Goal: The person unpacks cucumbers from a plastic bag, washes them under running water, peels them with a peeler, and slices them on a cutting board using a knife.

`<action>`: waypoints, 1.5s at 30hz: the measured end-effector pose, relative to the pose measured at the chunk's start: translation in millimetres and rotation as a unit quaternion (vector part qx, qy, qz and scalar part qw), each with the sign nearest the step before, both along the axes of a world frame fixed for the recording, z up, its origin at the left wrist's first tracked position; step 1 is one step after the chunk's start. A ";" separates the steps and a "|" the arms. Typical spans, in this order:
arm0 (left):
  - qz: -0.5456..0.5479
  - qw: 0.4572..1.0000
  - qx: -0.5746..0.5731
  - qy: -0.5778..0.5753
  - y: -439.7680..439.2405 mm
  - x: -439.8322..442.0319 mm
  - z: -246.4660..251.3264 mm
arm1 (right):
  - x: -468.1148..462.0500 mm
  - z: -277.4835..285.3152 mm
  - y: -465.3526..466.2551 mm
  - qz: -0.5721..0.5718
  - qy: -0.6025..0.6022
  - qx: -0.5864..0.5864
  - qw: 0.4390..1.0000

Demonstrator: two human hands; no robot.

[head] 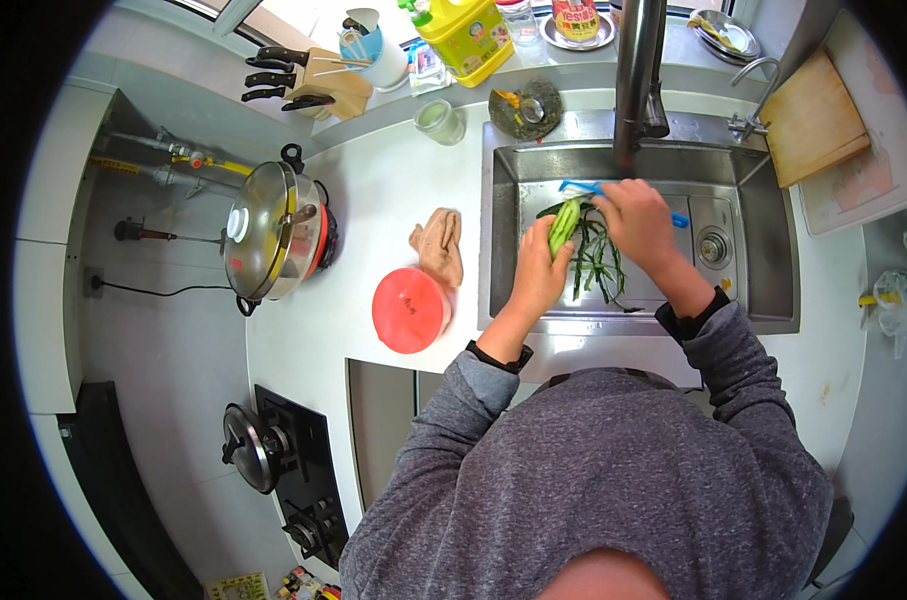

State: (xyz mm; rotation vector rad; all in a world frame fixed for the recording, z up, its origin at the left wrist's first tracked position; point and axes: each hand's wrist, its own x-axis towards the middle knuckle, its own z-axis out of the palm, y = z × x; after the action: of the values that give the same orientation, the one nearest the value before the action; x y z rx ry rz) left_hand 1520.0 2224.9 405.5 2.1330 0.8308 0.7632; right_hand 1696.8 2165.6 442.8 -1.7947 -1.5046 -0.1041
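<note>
A green cucumber (564, 226), mostly pale where its skin is off, is held in my left hand (537, 259) over the steel sink (504, 262). My right hand (639, 217) grips a blue and white peeler (577, 187), whose head is at the cucumber's far end. The blue end of its handle sticks out to the right of my hand. Dark green strips of peel (602, 262) lie on the sink floor between and below my hands. Part of the cucumber is hidden by my left fingers.
A faucet (633, 82) rises behind the sink. To the left are a folded cloth (442, 236), a red-lidded container (408, 310) and a lidded electric pot (273, 229). A glass jar (440, 122) and a stone mortar (526, 109) stand behind; cutting boards (817, 116) lean at right.
</note>
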 end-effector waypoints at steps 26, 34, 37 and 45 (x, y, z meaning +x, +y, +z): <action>-0.009 0.999 -0.011 0.052 8.7 11.7 -3.8 | 49.3 -6.7 19.9 -0.052 0.061 0.044 0.996; -0.065 0.982 -0.179 0.006 31.2 72.3 -29.8 | 102.1 -25.7 72.7 -0.029 0.106 -0.004 0.994; -0.089 0.946 -0.312 -0.005 36.0 86.2 -33.9 | 108.5 -32.8 69.9 -0.043 0.123 -0.027 0.991; -0.091 0.933 -0.341 -0.065 36.3 108.5 -39.9 | 84.6 -42.9 34.2 -0.033 0.170 0.070 0.982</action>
State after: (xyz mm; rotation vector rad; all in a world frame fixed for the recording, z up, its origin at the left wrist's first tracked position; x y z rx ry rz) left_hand 1628.5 2261.2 365.7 1.4918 0.6834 0.4236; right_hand 1781.4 2199.9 399.9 -1.6529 -1.1666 0.0600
